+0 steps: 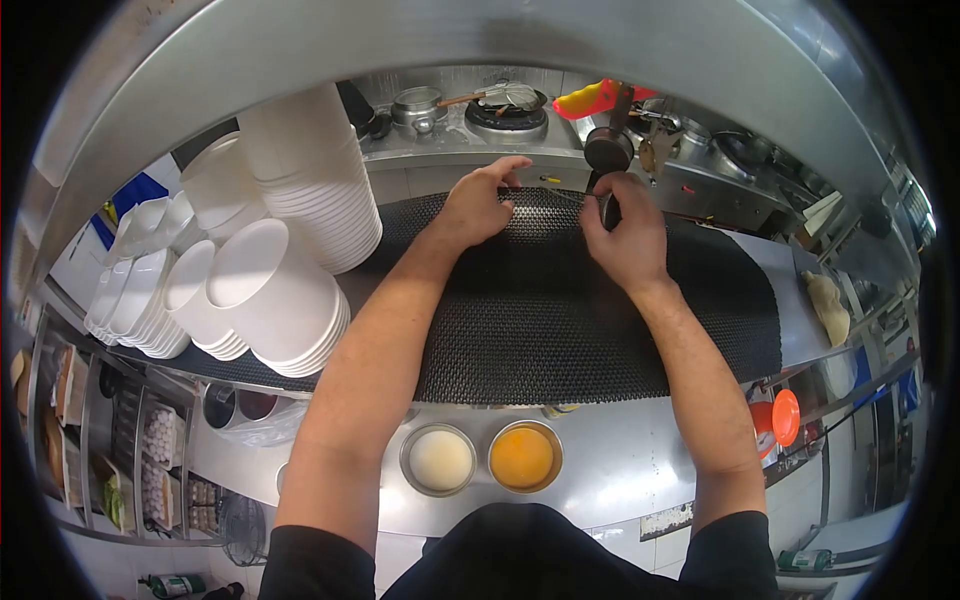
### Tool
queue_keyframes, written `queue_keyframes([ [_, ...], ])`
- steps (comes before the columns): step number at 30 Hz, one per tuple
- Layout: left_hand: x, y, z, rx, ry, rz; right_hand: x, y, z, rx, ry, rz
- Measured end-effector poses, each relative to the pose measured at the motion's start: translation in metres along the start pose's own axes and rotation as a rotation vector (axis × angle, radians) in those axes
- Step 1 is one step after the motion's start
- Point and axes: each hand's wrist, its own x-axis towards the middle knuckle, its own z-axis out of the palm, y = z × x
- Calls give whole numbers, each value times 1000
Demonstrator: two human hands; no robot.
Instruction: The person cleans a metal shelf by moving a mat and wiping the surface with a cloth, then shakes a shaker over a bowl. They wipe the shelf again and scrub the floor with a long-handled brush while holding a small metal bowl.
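My left hand reaches over the far edge of a black woven mat, fingers stretched to the right and thumb apart from them. Opposite it, my right hand is closed, thumb and fingers bent together around a small dark, rounded item I cannot make out. Just above the right fingers hangs a dark round ladle with its handle going up. The mat covers the raised shelf under both hands.
Stacked white paper tubs and smaller tubs crowd the left. Below the shelf stand a bowl of pale liquid and a bowl of orange-yellow liquid. Beyond are a whisk and a stove. A cloth lies right.
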Motion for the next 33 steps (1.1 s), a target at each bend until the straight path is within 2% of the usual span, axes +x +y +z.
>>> queue_keyframes([
  [15, 1, -3, 2, -6, 31, 39, -1, 3, -3, -33, -32, -2],
  [33, 0, 1, 3, 8, 26, -3, 0, -5, -6, -43, -43, -3],
])
